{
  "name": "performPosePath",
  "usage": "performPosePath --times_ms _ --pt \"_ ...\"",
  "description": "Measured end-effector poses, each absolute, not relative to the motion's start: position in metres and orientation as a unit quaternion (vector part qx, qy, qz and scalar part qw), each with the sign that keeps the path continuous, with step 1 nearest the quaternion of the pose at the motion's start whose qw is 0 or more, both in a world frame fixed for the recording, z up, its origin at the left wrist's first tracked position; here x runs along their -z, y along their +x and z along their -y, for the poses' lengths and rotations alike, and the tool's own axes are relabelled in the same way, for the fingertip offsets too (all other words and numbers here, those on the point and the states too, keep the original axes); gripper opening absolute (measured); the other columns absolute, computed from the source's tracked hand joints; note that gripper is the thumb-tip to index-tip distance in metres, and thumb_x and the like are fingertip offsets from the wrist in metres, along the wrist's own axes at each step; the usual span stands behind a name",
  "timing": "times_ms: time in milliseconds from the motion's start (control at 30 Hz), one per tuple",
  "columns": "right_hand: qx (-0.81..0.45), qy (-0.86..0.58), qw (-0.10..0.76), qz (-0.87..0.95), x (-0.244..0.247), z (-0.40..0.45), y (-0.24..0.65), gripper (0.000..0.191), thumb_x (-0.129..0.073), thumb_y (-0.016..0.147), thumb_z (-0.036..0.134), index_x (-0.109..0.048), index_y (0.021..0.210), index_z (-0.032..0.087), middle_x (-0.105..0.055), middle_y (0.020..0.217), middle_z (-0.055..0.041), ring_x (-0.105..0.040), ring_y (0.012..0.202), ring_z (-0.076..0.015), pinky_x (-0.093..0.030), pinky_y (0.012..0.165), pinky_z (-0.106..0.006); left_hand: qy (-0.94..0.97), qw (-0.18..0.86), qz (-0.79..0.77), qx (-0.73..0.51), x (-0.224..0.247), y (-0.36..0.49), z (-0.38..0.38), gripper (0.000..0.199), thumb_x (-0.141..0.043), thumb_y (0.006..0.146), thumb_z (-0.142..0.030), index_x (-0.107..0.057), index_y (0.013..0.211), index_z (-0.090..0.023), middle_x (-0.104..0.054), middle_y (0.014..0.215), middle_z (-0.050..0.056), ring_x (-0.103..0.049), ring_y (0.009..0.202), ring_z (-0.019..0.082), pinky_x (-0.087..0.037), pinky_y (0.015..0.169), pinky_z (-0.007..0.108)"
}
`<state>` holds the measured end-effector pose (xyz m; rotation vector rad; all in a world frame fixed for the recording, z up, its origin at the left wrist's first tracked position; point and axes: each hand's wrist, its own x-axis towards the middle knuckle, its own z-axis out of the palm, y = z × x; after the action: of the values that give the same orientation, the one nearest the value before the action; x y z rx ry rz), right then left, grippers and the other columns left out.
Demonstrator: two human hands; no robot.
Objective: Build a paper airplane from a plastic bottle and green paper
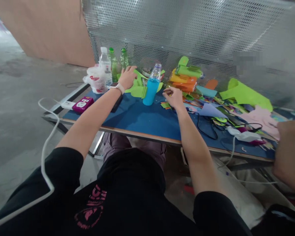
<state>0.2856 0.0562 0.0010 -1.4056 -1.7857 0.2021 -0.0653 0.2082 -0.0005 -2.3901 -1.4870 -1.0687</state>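
Note:
My left hand (128, 78), with a light band at the wrist, reaches over bright green paper (137, 91); its fingers are stretched out and it holds nothing I can see. Between my hands a clear bottle of blue liquid (151, 89) stands upright on the blue table (137, 121), touched by neither hand. To the bottle's right is my right hand (174, 97), fingers loosely bent and apart, beside small green and orange paper scraps (165, 105). A dark flat object (116, 102) lies partly hidden under my left wrist.
Clear and green bottles (124, 58) and a white plastic bag (98, 80) stand back left, behind a purple packet (83, 105). Coloured paper cuttings (212, 110) and a black cable (206, 133) cover the right side. Another person's arm (290, 157) enters at right. A perforated metal panel (186, 29) rises behind.

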Motion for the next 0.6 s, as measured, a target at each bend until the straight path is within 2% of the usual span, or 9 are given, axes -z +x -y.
performPosePath --times_ms 100,233,300,367,433,467,500,533,600 --pt "-0.066 -0.548 0.45 0.702 -0.002 -0.052 0.283 0.014 -0.083 0.099 0.039 -0.083 0.108 0.028 -0.093 0.115 -0.0162 -0.089 0.119 -0.0413 -0.071 0.126 -0.068 -0.856 0.087 0.419 0.291 -0.017 -0.053 -0.217 0.007 -0.088 0.102 -0.03 -0.091 0.099 -0.024 -0.08 0.176 0.013 -0.051 0.184 0.049 -0.028 0.157 0.089" --pt "-0.056 -0.539 0.476 0.693 -0.006 -0.047 0.277 0.017 -0.079 0.103 0.041 -0.082 0.112 0.026 -0.093 0.121 -0.0173 -0.089 0.122 -0.0398 -0.07 0.127 -0.066 -0.887 0.109 0.38 0.238 -0.011 -0.031 -0.21 0.022 -0.069 0.118 -0.019 -0.091 0.122 -0.02 -0.089 0.162 0.004 -0.052 0.182 0.022 -0.021 0.166 0.071" --pt "-0.059 -0.533 0.484 0.691 -0.007 -0.045 0.274 0.017 -0.078 0.104 0.04 -0.08 0.112 0.026 -0.093 0.12 -0.0179 -0.09 0.121 -0.0397 -0.069 0.126 -0.066 -0.874 0.106 0.389 0.271 0.0 -0.026 -0.211 0.033 -0.063 0.117 -0.013 -0.092 0.129 -0.023 -0.092 0.154 0.006 -0.063 0.177 0.028 -0.031 0.162 0.08" --pt "-0.061 -0.526 0.491 0.691 -0.007 -0.044 0.273 0.016 -0.078 0.103 0.039 -0.08 0.112 0.026 -0.092 0.119 -0.0181 -0.09 0.12 -0.0395 -0.07 0.126 -0.065 -0.856 0.121 0.407 0.295 0.008 -0.026 -0.22 0.041 -0.064 0.112 -0.008 -0.092 0.136 -0.026 -0.092 0.153 0.008 -0.067 0.175 0.032 -0.029 0.161 0.084" --pt "-0.058 -0.524 0.495 0.69 -0.006 -0.044 0.274 0.018 -0.078 0.104 0.04 -0.081 0.113 0.026 -0.092 0.119 -0.0179 -0.089 0.121 -0.039 -0.07 0.126 -0.064 -0.829 0.157 0.438 0.309 0.005 -0.029 -0.237 0.054 -0.068 0.107 -0.001 -0.084 0.156 -0.017 -0.086 0.168 0.011 -0.058 0.181 0.027 0.0 0.168 0.072" --pt "-0.056 -0.527 0.495 0.688 -0.006 -0.045 0.275 0.019 -0.079 0.105 0.042 -0.082 0.114 0.026 -0.092 0.12 -0.0178 -0.089 0.122 -0.039 -0.07 0.126 -0.064 -0.807 0.167 0.471 0.316 -0.003 -0.032 -0.246 0.061 -0.071 0.104 0.002 -0.077 0.164 -0.01 -0.081 0.176 0.01 -0.05 0.183 0.02 0.024 0.164 0.06" --pt "-0.055 -0.532 0.494 0.686 -0.006 -0.046 0.276 0.021 -0.079 0.106 0.045 -0.082 0.115 0.026 -0.092 0.121 -0.0176 -0.089 0.123 -0.0392 -0.07 0.127 -0.064 -0.791 0.167 0.493 0.322 -0.013 -0.036 -0.253 0.067 -0.073 0.103 0.004 -0.067 0.169 0.0 -0.074 0.183 0.013 -0.038 0.183 0.014 0.048 0.147 0.05" --pt "-0.056 -0.538 0.49 0.684 -0.006 -0.047 0.278 0.024 -0.08 0.108 0.049 -0.082 0.117 0.026 -0.092 0.122 -0.0176 -0.089 0.124 -0.0397 -0.07 0.128 -0.065 -0.779 0.171 0.503 0.333 -0.025 -0.04 -0.257 0.072 -0.07 0.103 0.008 -0.055 0.174 0.007 -0.066 0.191 0.015 -0.022 0.183 0.007 0.062 0.129 0.044" --pt "-0.059 -0.546 0.479 0.684 -0.006 -0.05 0.28 0.031 -0.081 0.11 0.055 -0.083 0.12 0.026 -0.091 0.125 -0.0181 -0.088 0.127 -0.0413 -0.069 0.129 -0.068 -0.743 0.213 0.497 0.394 -0.051 -0.053 -0.247 0.078 -0.068 0.1 0.011 -0.046 0.175 0.006 -0.064 0.192 0.009 0.013 0.175 -0.01 0.067 0.113 0.032"
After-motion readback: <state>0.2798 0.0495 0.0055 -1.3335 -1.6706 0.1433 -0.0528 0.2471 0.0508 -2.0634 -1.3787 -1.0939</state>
